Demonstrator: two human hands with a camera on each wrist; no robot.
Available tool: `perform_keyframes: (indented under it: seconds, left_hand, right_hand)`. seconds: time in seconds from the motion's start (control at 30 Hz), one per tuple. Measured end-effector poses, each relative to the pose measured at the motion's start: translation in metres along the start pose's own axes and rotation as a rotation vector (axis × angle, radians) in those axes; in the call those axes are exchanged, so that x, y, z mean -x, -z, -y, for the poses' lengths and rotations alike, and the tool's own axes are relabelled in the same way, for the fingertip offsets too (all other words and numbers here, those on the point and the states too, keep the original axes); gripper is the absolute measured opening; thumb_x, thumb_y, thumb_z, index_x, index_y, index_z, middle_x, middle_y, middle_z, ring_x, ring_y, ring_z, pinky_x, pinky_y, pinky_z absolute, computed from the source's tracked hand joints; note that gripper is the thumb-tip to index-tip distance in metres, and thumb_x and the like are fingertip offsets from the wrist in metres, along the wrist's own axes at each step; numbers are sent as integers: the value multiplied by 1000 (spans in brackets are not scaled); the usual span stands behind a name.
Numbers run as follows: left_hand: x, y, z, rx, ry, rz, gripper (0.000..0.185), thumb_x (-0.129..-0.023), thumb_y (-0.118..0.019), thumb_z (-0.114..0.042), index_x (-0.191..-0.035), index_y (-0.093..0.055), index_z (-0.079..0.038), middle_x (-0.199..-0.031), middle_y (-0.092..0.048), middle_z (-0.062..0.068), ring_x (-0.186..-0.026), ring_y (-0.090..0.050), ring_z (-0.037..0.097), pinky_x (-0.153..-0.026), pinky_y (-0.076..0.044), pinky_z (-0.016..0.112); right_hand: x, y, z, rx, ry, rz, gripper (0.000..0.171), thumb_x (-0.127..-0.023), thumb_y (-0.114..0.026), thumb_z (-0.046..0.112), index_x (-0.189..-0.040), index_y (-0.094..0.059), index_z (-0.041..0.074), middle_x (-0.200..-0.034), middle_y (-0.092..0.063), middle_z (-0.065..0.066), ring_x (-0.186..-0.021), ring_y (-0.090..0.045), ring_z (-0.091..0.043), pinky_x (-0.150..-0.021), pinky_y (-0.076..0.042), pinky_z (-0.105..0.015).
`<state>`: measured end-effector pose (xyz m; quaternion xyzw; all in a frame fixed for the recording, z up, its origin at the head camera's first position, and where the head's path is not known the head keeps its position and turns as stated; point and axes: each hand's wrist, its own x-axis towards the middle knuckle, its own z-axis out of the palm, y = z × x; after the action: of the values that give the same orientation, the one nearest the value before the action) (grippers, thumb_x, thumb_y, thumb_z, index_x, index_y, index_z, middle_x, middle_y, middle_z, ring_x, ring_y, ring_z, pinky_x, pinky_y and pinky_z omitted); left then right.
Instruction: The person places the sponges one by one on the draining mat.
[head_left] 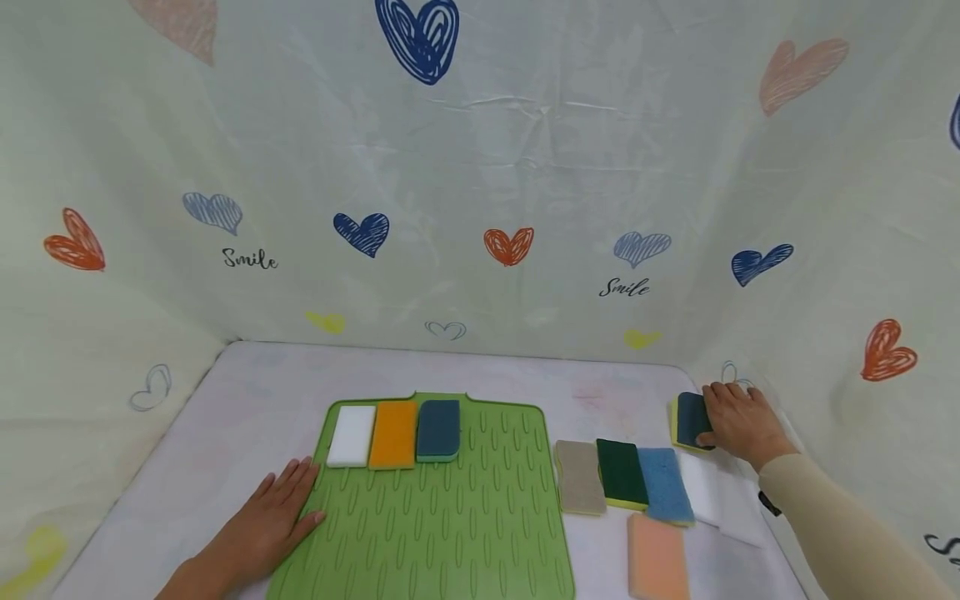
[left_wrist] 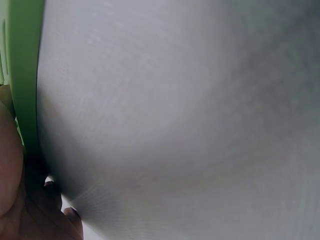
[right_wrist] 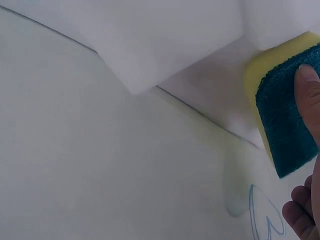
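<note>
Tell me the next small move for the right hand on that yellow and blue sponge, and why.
Probably close the fingers and lift it. The right hand lies on the yellow and blue sponge at the table's far right, thumb on its dark face, but it still sits on the cloth. The green mat, pressed flat by the left hand, holds three sponges with bare room beside them.

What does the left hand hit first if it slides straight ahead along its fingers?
Probably the white sponge. The left hand lies flat on the green mat's left edge, fingers pointing up-right toward that sponge at the mat's back-left corner; only bare mat lies between.
</note>
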<state>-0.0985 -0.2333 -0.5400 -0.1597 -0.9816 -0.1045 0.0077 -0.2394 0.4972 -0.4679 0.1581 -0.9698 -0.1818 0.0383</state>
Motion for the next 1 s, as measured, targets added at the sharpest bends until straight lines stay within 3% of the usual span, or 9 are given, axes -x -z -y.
perform_keyframes:
  seconds: [0.27,0.47,0.57,0.63,0.7,0.8,0.9,1.0]
  left_hand:
    - [0,1,2,3,-2,-3,71,-102,-68,-42,-153,-50,5,-160,-49,23,-149,-44,45,-117,-40,64]
    - [2,-1,4,39,1,-15,72,-103,-67,-42,-154,-49,5,-161,-47,25,-149,-43,46,-119,-37,64]
    - [4,-3,6,70,10,-13,72,-104,-65,-43,-154,-48,5,-162,-45,25,-150,-41,47,-135,-7,46]
    - [5,-4,7,84,14,-12,72,-104,-64,-43,-155,-47,5,-163,-44,24,-151,-40,47,-130,11,28]
    - [5,-5,8,90,14,-13,72,-104,-64,-43,-155,-47,4,-163,-44,24,-151,-39,47,-124,17,21]
    - [4,-5,7,70,-2,-25,71,-104,-66,-43,-154,-48,4,-162,-46,23,-150,-42,46,-134,-10,47]
    - [3,-4,6,67,-2,-23,71,-103,-66,-43,-154,-49,4,-161,-47,23,-150,-43,45,-122,-34,62]
    - [4,-3,5,88,11,-14,71,-104,-66,-43,-155,-48,4,-162,-46,23,-151,-41,46,-121,-34,62]
  right_hand:
    - [6,-7,1,-52,-30,-25,93,-73,-94,51,-131,-58,-13,-128,-64,-31,-116,-60,-51,-91,-50,-70]
    - [10,-5,6,-86,-58,14,92,-78,-91,50,-132,-55,-16,-127,-63,-34,-116,-60,-52,-89,-51,-69]
    - [12,-3,7,-107,-69,48,101,-77,-90,54,-137,-51,-18,-133,-59,-36,-119,-57,-53,-90,-51,-70]
    - [13,-4,8,-130,-77,66,107,-75,-91,54,-139,-48,-19,-135,-56,-38,-121,-55,-55,-91,-51,-71]
    - [14,-5,10,-132,-77,69,109,-75,-91,54,-140,-46,-20,-137,-55,-39,-121,-54,-55,-90,-51,-70]
    - [13,-7,12,-123,-71,55,107,-74,-93,49,-140,-45,-20,-136,-54,-39,-120,-54,-55,-89,-51,-70]
    - [10,-8,13,-109,-63,7,104,-73,-94,45,-139,-44,-19,-133,-54,-39,-117,-55,-54,-87,-51,-70]
    - [4,-6,13,-99,-52,-70,103,-70,-95,43,-135,-45,-18,-127,-55,-39,-110,-56,-53,-82,-52,-67]
